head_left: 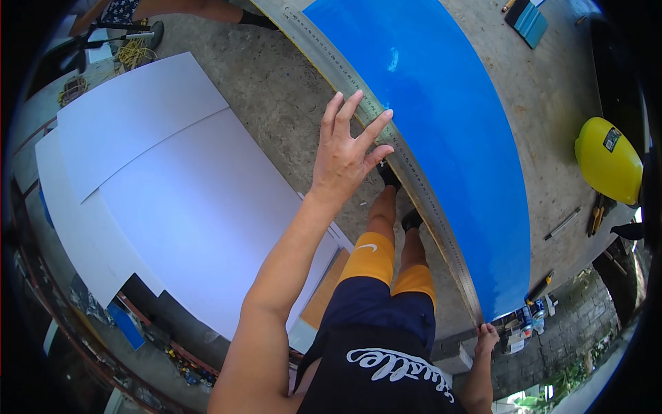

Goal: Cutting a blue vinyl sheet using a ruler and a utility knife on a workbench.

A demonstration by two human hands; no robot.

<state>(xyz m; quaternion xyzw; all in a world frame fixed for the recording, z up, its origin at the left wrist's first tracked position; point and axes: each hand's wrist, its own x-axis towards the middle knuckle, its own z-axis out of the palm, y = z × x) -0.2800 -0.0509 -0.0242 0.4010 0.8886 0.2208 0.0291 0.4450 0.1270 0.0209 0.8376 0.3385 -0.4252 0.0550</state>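
A long metal ruler [414, 176] lies along the near edge of a table, beside and partly over the edge of a glossy blue sheet [448, 103]. My left hand [348, 141] rests on the ruler around its middle, fingers spread and fingertips pressing down on it. At the ruler's near right end, my right hand [487, 337] is closed, with its fingertips at the corner where ruler and blue sheet meet. The undersides of those fingers are hidden, so the grip shows only in part.
On the table [552, 186] are a teal scraper [529, 26], a yellow rounded object [608, 160], a pen [563, 223], a plier-like tool [596, 215] and a utility knife [540, 288]. Large white boards [186, 207] lie stacked to the left. Another person's leg [200, 8] shows at the far left.
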